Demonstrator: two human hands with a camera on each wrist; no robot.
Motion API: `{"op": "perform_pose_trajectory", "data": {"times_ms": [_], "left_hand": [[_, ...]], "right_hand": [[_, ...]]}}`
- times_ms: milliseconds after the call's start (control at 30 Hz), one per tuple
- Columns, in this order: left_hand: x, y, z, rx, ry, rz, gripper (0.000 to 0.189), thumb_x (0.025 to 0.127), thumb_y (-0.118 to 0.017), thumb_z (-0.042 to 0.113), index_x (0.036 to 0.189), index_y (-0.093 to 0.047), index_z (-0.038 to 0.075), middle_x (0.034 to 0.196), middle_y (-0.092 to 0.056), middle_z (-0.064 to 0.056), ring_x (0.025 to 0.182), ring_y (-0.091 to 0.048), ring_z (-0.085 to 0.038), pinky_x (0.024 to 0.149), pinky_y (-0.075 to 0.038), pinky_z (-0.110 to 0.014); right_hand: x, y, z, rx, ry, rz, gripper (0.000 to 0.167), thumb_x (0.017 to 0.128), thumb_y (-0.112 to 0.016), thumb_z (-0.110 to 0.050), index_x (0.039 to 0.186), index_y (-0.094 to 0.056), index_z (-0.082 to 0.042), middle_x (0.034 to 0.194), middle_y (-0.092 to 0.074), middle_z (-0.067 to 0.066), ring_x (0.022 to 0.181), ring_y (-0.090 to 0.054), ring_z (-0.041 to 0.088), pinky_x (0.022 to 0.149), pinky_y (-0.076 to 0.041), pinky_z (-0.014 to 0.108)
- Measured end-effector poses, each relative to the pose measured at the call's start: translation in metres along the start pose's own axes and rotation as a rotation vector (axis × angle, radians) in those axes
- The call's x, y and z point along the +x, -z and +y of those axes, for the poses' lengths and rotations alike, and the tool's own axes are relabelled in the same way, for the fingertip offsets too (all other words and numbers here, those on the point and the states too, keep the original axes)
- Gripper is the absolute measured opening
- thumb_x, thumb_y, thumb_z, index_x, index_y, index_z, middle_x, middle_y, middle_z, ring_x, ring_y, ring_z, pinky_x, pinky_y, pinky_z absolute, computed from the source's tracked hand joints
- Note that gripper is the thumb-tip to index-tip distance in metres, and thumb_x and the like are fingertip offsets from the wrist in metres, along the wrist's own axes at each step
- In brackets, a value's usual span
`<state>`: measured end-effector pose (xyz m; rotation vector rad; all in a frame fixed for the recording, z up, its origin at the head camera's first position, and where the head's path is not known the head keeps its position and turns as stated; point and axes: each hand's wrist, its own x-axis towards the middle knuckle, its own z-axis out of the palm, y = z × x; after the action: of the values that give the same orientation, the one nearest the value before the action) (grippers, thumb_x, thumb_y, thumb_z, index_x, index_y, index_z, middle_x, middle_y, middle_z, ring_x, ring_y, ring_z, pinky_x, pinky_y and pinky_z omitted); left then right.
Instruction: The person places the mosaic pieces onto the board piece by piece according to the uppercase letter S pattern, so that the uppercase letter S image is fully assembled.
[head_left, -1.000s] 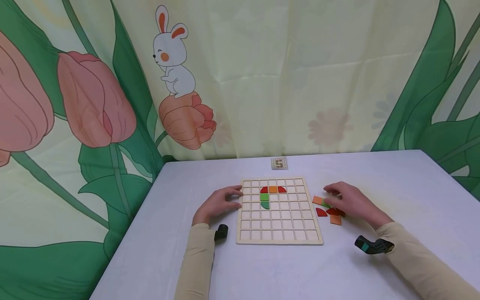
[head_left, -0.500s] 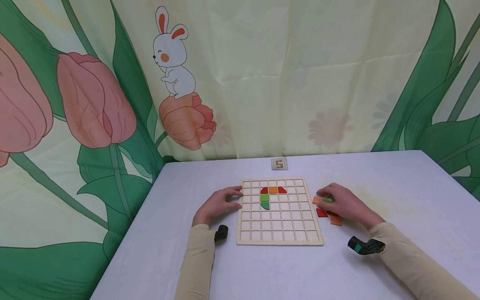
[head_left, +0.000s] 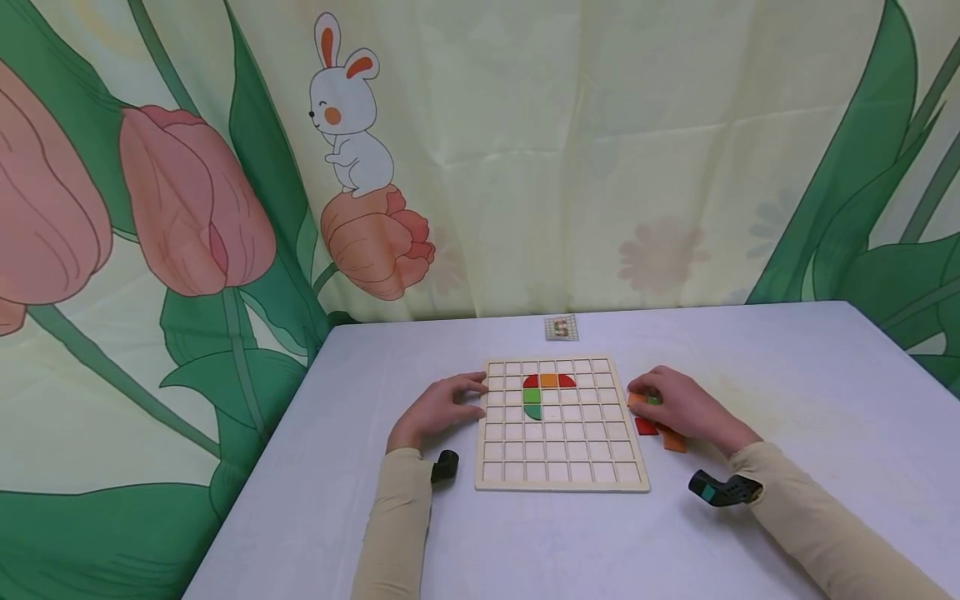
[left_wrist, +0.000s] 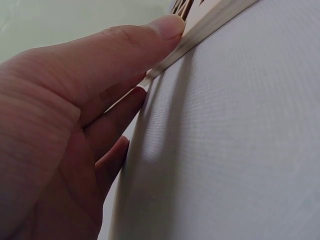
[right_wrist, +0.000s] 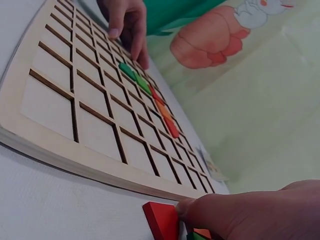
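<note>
A square wooden grid board (head_left: 562,483) lies flat on the table. In its upper part sit a red quarter-round (head_left: 531,382), an orange square (head_left: 549,380), another red quarter-round, a light green square (head_left: 532,396) and a dark green quarter-round (head_left: 532,412). My left hand (head_left: 441,410) touches the board's left edge with thumb and fingers extended. Right of the board, my right hand (head_left: 684,404) is bent over loose pieces, its thumb and finger on either side of an orange tile (head_left: 637,400); I cannot tell whether they pinch it. A red piece (right_wrist: 162,220) lies beside the thumb.
Behind the board lies a small patterned card (head_left: 561,327). Another orange tile (head_left: 675,441) lies close under the right hand, and a green piece (head_left: 652,400) shows between its fingers. A printed curtain (head_left: 525,167) hangs behind the table's far edge.
My right hand has moved left over the loose pieces, to the orange tile nearest the board. The left hand has stayed at the board's edge.
</note>
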<state>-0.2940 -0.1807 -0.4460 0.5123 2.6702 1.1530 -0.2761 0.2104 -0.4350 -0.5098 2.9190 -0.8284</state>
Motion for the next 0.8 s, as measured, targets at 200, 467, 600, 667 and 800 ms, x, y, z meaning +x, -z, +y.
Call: {"op": "perform_pose_trajectory", "data": {"times_ms": [200, 467, 600, 667, 800], "left_hand": [[0.0, 0.0, 0.0, 0.002, -0.004, 0.004, 0.04, 0.084, -0.078, 0.019, 0.122, -0.068, 0.014, 0.147, -0.049, 0.006, 0.141, -0.036, -0.017, 0.116, -0.028, -0.038], [0.001, 0.0, -0.002, 0.018, -0.006, 0.01, 0.039, 0.084, -0.078, 0.021, 0.122, -0.069, 0.015, 0.146, -0.049, 0.006, 0.14, -0.037, -0.017, 0.115, -0.029, -0.039], [0.001, 0.0, -0.002, 0.014, -0.001, 0.013, 0.039, 0.083, -0.079, 0.021, 0.121, -0.069, 0.016, 0.145, -0.05, 0.007, 0.14, -0.037, -0.017, 0.115, -0.029, -0.038], [0.001, -0.001, -0.003, 0.006, -0.002, 0.011, 0.039, 0.084, -0.079, 0.021, 0.121, -0.069, 0.015, 0.146, -0.049, 0.006, 0.14, -0.037, -0.017, 0.115, -0.029, -0.039], [0.001, -0.001, -0.003, -0.003, -0.002, 0.01, 0.039, 0.084, -0.079, 0.022, 0.121, -0.069, 0.015, 0.146, -0.049, 0.006, 0.14, -0.037, -0.018, 0.115, -0.03, -0.04]], "right_hand": [[0.001, 0.003, -0.001, -0.007, 0.012, -0.016, 0.031, 0.09, -0.07, -0.02, 0.113, -0.068, 0.001, 0.104, -0.06, 0.012, 0.09, -0.054, 0.025, 0.079, -0.053, 0.042], [0.001, 0.004, 0.002, -0.011, 0.042, -0.005, 0.029, 0.091, -0.07, -0.018, 0.113, -0.069, 0.0, 0.102, -0.061, 0.01, 0.087, -0.053, 0.023, 0.077, -0.052, 0.039], [0.002, 0.004, 0.002, -0.007, 0.046, -0.01, 0.031, 0.091, -0.069, -0.017, 0.116, -0.067, 0.001, 0.101, -0.061, 0.01, 0.084, -0.051, 0.021, 0.072, -0.049, 0.034], [0.002, 0.004, 0.0, -0.011, 0.049, -0.001, 0.031, 0.091, -0.068, -0.016, 0.117, -0.067, 0.001, 0.102, -0.061, 0.01, 0.085, -0.052, 0.021, 0.072, -0.05, 0.034], [0.003, 0.004, -0.01, -0.012, 0.06, 0.037, 0.032, 0.092, -0.068, -0.016, 0.118, -0.066, 0.003, 0.106, -0.061, 0.013, 0.09, -0.056, 0.024, 0.079, -0.054, 0.041]]}}
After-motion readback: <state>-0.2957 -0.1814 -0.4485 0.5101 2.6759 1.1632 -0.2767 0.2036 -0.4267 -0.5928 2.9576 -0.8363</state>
